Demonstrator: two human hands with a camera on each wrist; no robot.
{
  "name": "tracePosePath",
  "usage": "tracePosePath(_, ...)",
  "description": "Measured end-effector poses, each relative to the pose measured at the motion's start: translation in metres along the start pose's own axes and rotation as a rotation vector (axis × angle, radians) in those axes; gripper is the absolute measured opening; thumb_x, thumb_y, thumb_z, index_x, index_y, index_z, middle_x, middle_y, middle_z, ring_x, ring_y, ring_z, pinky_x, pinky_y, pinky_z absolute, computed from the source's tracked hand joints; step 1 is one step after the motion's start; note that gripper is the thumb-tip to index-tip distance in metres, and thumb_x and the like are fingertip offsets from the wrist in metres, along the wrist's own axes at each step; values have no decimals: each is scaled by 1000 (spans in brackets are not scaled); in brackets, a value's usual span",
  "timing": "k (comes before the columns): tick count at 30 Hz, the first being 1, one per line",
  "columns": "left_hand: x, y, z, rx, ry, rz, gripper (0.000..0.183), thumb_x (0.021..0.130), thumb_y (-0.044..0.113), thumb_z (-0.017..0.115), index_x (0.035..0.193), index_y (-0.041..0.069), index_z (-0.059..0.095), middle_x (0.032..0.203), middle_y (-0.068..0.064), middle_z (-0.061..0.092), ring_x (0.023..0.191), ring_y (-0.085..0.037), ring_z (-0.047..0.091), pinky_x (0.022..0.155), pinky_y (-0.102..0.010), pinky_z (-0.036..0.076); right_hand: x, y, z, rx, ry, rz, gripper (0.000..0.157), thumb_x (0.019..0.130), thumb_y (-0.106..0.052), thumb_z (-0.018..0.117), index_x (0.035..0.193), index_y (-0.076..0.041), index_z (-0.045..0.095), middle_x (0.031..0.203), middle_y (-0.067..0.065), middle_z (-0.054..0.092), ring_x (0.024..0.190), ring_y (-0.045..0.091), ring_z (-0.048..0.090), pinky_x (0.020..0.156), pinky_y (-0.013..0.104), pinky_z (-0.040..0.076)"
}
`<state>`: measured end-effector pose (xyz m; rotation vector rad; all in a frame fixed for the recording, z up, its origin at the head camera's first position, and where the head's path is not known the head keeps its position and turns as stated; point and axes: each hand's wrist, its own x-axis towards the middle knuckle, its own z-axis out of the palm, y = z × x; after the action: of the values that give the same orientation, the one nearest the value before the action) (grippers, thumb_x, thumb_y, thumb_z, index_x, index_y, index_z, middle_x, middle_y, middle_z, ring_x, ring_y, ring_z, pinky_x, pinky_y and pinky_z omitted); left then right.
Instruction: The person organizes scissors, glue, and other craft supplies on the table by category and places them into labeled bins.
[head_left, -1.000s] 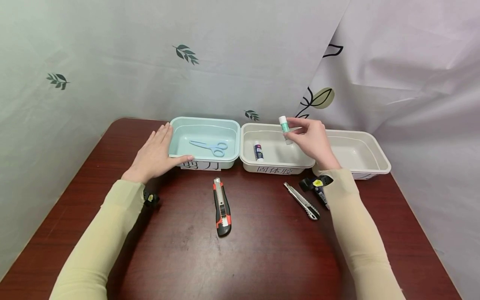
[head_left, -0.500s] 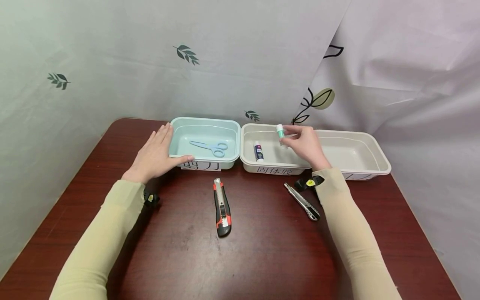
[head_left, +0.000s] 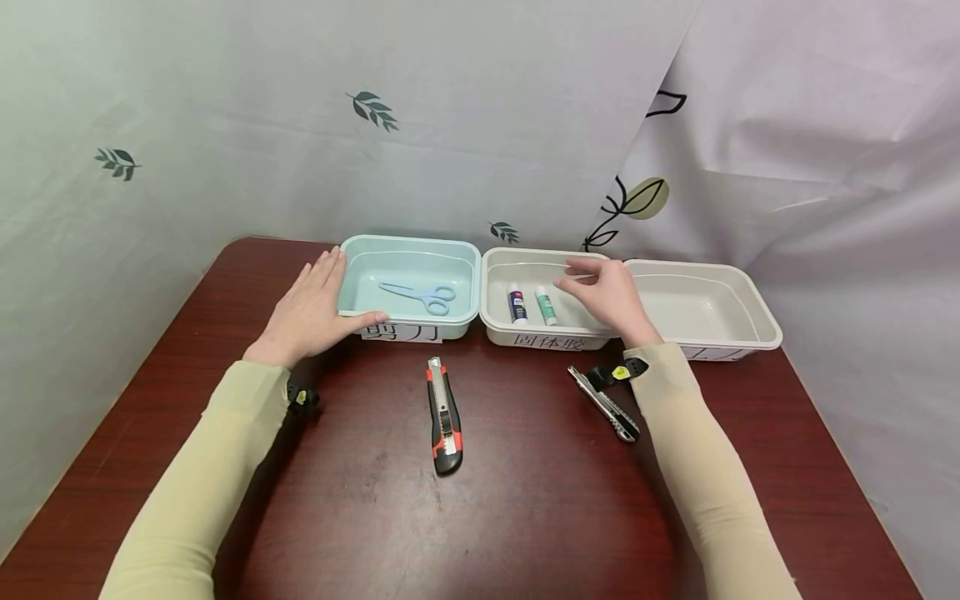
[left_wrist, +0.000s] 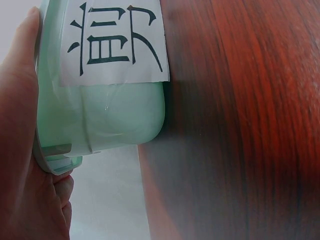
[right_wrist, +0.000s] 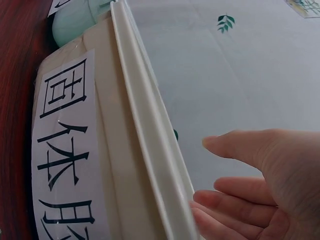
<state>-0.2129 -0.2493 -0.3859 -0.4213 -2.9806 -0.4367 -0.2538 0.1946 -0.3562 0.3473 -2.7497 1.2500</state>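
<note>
My left hand [head_left: 305,311] rests on the left corner of a light blue bin [head_left: 471,287], fingers straight along its side and thumb over the front rim. Blue scissors [head_left: 426,295] lie in that bin. Over the right part of the middle beige bin [head_left: 487,312] hovers my right hand [head_left: 607,296], thumb and fingers apart with nothing between them, as the right wrist view also shows. In the middle bin lie a dark blue glue stick [head_left: 517,304] and, beside it, a green glue stick [head_left: 546,306] with a white cap.
A black and red utility knife [head_left: 445,417] lies on the dark red table [head_left: 360,500]. A silver utility knife [head_left: 604,404] lies near my right wrist, partly under the wrist camera. Another beige bin [head_left: 765,321] stands at the right, and a patterned cloth [head_left: 450,125] hangs behind.
My right hand has moved left and down over the middle bin and let go of the green glue stick, which now lies beside the dark blue one. The left hand has stayed put.
</note>
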Motion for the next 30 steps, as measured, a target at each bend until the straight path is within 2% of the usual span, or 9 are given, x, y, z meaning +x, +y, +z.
tracePosePath(9,0,-1,1,-1,1,-2,123,86,79,56,160,-6,9,166,-24,11,154,-36,8,124,-49,6,-5,-8,-7,26,28,17,47,91,-26,78,132,-3,69,115,12,73,103,26,72,91,41,55)
tracePosePath(20,1,-2,2,1,-3,-2,123,86,79,56,160,-6,8,167,-23,9,154,-37,8,124,-50,7,-15,-22,-20,100,51,-7,49,91,-27,79,133,-3,68,118,19,71,106,28,71,95,38,55)
tracePosePath(30,0,0,1,-3,1,-1,122,86,78,57,160,-7,9,167,-24,10,153,-38,9,124,-48,5,-28,-34,-32,48,69,-47,48,91,-33,79,132,-10,70,116,8,73,102,21,72,89,31,57)
